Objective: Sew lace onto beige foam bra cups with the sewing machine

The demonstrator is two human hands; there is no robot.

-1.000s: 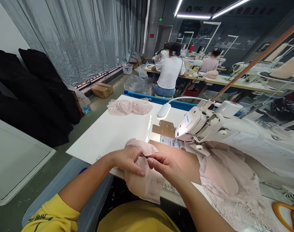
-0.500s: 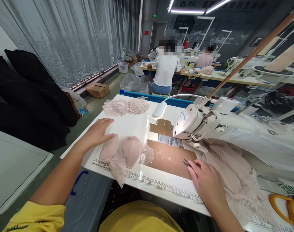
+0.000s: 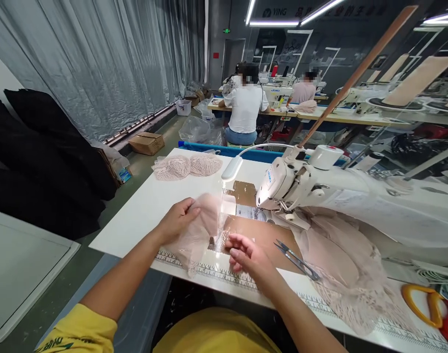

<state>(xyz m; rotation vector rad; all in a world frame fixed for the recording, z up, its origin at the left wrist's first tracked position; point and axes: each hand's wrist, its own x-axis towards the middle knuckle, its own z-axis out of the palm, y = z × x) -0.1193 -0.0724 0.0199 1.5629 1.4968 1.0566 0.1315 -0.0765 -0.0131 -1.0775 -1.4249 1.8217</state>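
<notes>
Pink, sheer garment (image 3: 208, 212) droops from the clasping left hand (image 3: 177, 221); right hand (image 3: 249, 256) curls loosely.

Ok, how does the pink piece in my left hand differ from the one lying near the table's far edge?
The held piece is gripped in your left hand; the far piece lies untouched on the table. The held piece looks smooth and sheer; the far piece shows lacy patterning across its cups. Both are pale pink.

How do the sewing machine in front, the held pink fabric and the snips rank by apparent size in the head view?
1. Sewing machine
2. Held pink fabric
3. Snips, clearly smallest
</notes>
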